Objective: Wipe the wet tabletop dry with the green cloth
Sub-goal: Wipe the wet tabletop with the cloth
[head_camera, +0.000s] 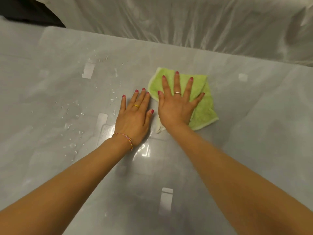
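Toward the desk's (254,133) far edge: green cloth (201,106), pressed by flat right hand (176,106). Left hand (133,119) flat on bare surface, holding nothing. Water droplets (72,122) toward left edge; plastic sheeting (186,22) beyond.

Light green cloth (201,106) with pale yellow edging, grey tabletop (254,133), pink-painted nails, multicoloured braided bracelet (126,139).

Crinkled plastic sheeting (203,22) hangs behind; a dark shape (25,12) sits far-left.

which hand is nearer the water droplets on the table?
Left. The left hand rests flat on the tabletop just right of the water droplets. The right hand presses flat on the green cloth, farther right, beyond the left hand.
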